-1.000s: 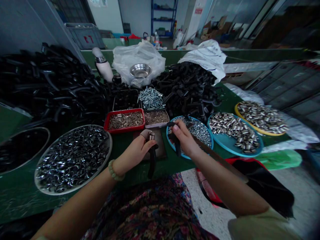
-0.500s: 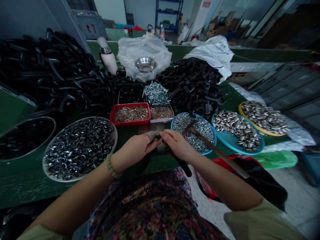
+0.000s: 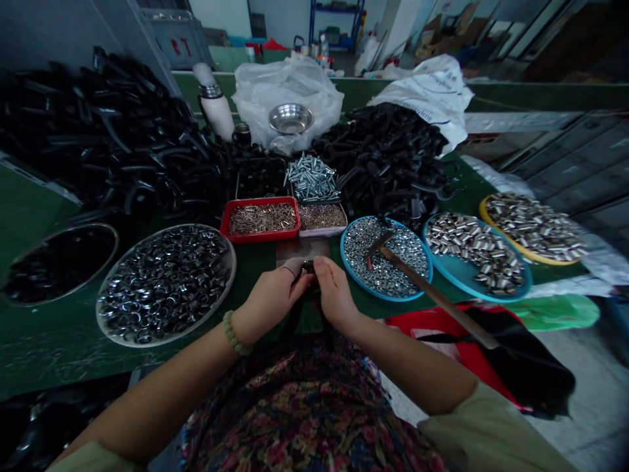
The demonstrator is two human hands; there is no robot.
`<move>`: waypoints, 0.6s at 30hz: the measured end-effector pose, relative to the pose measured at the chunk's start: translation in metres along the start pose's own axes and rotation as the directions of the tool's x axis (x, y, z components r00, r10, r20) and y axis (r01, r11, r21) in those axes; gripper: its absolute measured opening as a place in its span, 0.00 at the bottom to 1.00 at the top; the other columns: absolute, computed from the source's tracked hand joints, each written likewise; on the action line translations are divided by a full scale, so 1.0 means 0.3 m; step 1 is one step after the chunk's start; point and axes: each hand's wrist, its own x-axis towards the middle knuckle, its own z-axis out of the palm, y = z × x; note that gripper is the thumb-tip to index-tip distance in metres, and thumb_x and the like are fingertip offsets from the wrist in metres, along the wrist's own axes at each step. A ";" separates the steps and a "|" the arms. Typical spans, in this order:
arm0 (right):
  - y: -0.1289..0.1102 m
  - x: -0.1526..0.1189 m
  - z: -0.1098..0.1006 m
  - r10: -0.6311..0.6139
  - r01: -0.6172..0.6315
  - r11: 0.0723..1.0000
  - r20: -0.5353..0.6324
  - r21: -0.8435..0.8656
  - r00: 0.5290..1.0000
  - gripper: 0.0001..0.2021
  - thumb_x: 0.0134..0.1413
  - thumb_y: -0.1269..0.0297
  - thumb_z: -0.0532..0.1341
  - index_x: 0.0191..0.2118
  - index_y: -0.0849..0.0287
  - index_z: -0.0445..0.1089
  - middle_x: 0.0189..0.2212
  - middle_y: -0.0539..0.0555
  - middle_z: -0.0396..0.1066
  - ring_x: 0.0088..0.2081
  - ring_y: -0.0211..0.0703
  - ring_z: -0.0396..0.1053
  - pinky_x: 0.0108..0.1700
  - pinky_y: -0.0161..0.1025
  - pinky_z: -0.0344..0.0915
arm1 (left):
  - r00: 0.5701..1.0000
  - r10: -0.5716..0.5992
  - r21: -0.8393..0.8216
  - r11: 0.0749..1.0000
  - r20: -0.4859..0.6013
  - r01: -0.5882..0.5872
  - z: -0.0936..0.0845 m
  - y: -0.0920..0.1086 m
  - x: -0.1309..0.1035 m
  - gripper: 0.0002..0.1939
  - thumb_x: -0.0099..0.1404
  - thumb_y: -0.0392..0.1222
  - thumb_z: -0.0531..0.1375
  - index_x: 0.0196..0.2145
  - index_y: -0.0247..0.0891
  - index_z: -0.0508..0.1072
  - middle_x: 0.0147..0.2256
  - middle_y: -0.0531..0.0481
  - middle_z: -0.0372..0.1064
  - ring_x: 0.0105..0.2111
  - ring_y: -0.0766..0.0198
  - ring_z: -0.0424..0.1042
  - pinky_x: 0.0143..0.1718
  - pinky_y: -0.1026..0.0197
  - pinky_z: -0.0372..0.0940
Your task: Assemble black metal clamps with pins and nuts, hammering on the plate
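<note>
My left hand (image 3: 272, 298) and my right hand (image 3: 337, 295) meet over the near edge of the workbench, thumbs and fingers pinched together. Between the fingertips is a dark part with a small shiny metal piece (image 3: 307, 266) at its top. Dark lengths hang below both palms, and my hands cover most of the part, so its exact kind is unclear. A flat metal plate (image 3: 289, 249) lies on the bench just beyond my fingers. Right of my right hand, a hammer (image 3: 417, 278) rests across a blue tray (image 3: 344, 262) of small metal nuts.
At left, a round tray (image 3: 234, 262) holds black rings. Ahead stand a red tray (image 3: 223, 226) of small pins and a heap of screws (image 3: 312, 178). Black curved parts (image 3: 393, 151) are piled behind. Metal sleeves fill a blue tray (image 3: 445, 265) and a yellow tray (image 3: 484, 213).
My hands have drawn closer together and turned. The black length that stuck out to the right below my right hand now points down toward my lap. The view has shifted slightly.
</note>
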 end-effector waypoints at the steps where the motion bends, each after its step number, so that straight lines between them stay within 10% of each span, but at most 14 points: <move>1: 0.009 0.021 -0.002 -0.003 0.001 1.000 0.047 0.030 0.999 0.21 0.63 0.46 0.46 0.27 0.57 0.59 0.23 0.47 0.58 0.26 0.36 0.59 0.29 0.34 0.57 | 1.000 0.016 -0.032 0.999 -0.007 -0.016 -0.018 -0.012 -0.010 0.15 0.69 0.49 0.49 0.46 0.38 0.68 0.35 0.45 0.73 0.34 0.57 0.74 0.36 0.59 0.66; 6: -0.010 0.320 -0.012 -0.236 0.328 0.893 0.299 -0.309 0.925 0.27 0.67 0.49 0.37 0.36 0.59 0.67 0.34 0.54 0.69 0.38 0.41 0.66 0.43 0.39 0.62 | 0.939 0.173 -0.069 0.977 -0.297 -0.202 -0.104 -0.069 -0.042 0.19 0.66 0.42 0.56 0.54 0.42 0.61 0.48 0.46 0.67 0.44 0.60 0.70 0.46 0.59 0.66; 11: -0.034 0.587 0.084 -0.057 0.538 0.148 0.536 -0.830 0.842 0.11 0.59 0.65 0.56 0.40 0.66 0.73 0.45 0.66 0.71 0.50 0.56 0.62 0.48 0.49 0.57 | 0.947 0.320 0.359 0.887 -0.028 -0.289 0.037 -0.067 -0.011 0.19 0.65 0.32 0.52 0.53 0.40 0.65 0.40 0.46 0.67 0.41 0.57 0.68 0.45 0.56 0.66; 14: -0.018 0.626 0.132 -0.013 0.571 0.108 0.573 -0.814 0.820 0.10 0.56 0.74 0.55 0.37 0.66 0.74 0.40 0.66 0.74 0.48 0.56 0.64 0.48 0.50 0.57 | 0.940 0.328 0.365 0.867 0.091 -0.338 0.094 -0.079 0.035 0.20 0.65 0.30 0.51 0.53 0.38 0.65 0.40 0.44 0.68 0.41 0.57 0.68 0.44 0.57 0.66; 18: -0.016 0.627 0.128 -0.045 0.587 0.139 0.587 -0.798 0.808 0.11 0.58 0.72 0.54 0.43 0.65 0.72 0.44 0.66 0.73 0.51 0.55 0.63 0.50 0.50 0.56 | 0.971 0.208 0.127 0.973 -0.120 -0.193 -0.037 -0.175 0.197 0.13 0.64 0.34 0.53 0.45 0.39 0.73 0.39 0.46 0.72 0.41 0.58 0.70 0.47 0.57 0.64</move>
